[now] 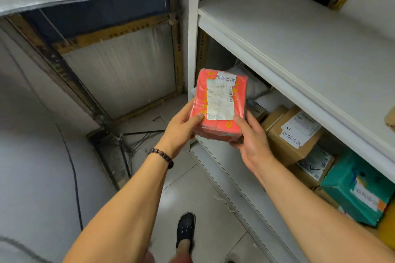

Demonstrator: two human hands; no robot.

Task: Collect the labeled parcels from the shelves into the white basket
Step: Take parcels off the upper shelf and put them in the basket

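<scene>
The red parcel (201, 96), with a white label (220, 100) facing up, is being held in the air just in front of the white shelves (299, 34). The left hand (181, 132) is gripping its lower left edge, thumb pressing on top. The right hand (252, 141) is curling round its lower right corner. Behind, a cardboard box (284, 145) and a teal parcel (352, 190) are sitting on the lower shelf.

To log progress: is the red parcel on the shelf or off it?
Off it. The left hand and right hand hold the red parcel in the air in front of the shelf.
</scene>
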